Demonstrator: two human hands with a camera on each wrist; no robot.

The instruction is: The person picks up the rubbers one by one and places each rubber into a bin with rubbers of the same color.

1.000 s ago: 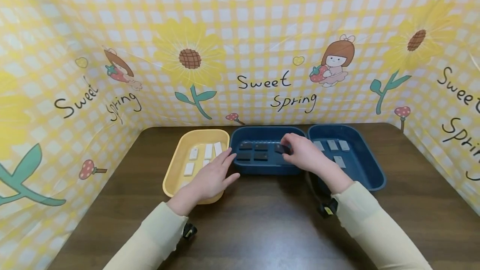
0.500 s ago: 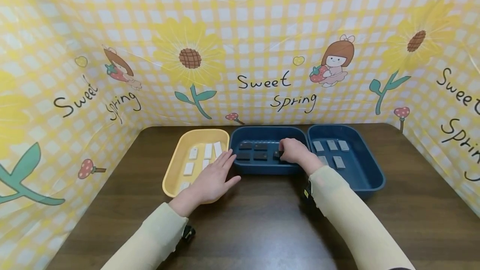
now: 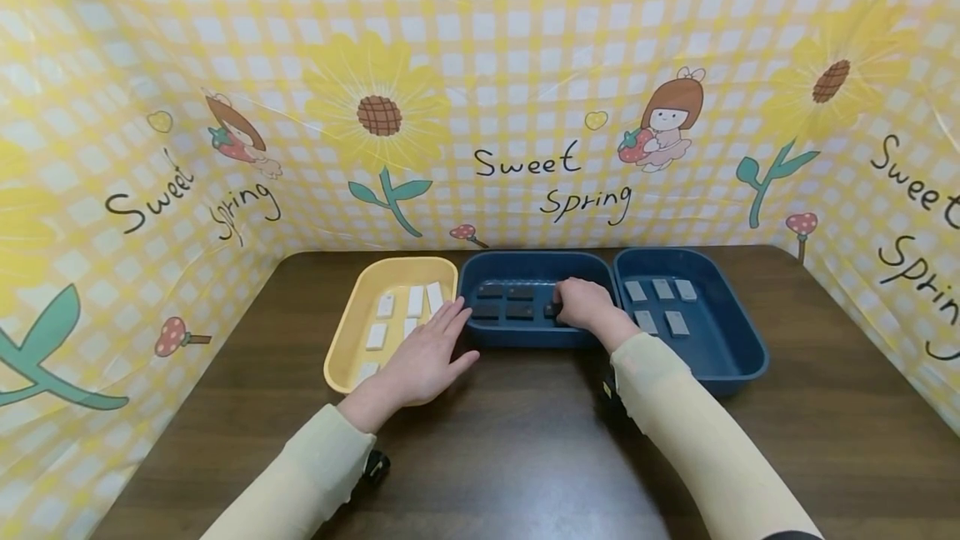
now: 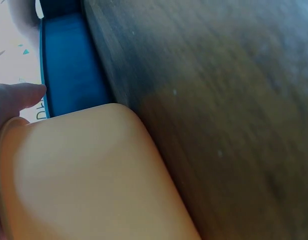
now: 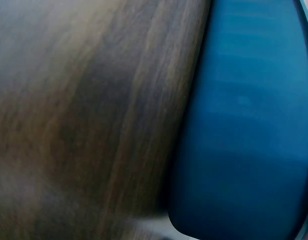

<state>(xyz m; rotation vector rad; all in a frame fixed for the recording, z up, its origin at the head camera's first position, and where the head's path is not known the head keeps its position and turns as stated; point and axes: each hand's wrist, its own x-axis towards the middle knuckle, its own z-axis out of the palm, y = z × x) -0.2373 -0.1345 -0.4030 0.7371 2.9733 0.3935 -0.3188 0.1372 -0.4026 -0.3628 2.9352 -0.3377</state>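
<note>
My right hand [image 3: 588,304] reaches into the middle blue tray [image 3: 536,340], its curled fingers pinching a small black rectangular block [image 3: 552,309] low over the tray floor. Most of that block is hidden by the fingers. To its left, several similar flat black blocks [image 3: 519,312] lie in two rows. My left hand [image 3: 427,357] rests over the right side of the yellow tray [image 3: 337,340], fingers extended and thumb apart, holding nothing. In the left wrist view, a digit of that hand [image 4: 18,97] shows above the tray's outer wall [image 4: 93,165]. The right wrist view shows only a blue tray wall [image 5: 244,125] and tabletop.
White rectangular blocks [image 3: 377,336] lie in the yellow tray, some hidden under my left hand. A second blue tray [image 3: 738,348] on the right holds several grey blocks [image 3: 677,323]. The trays stand side by side on a brown wooden table [image 3: 525,448], before a patterned cloth wall [image 3: 517,107].
My right hand has lowered the black block into the middle tray and shifted slightly left, its forearm swinging left too. The left hand has stayed nearly still.
</note>
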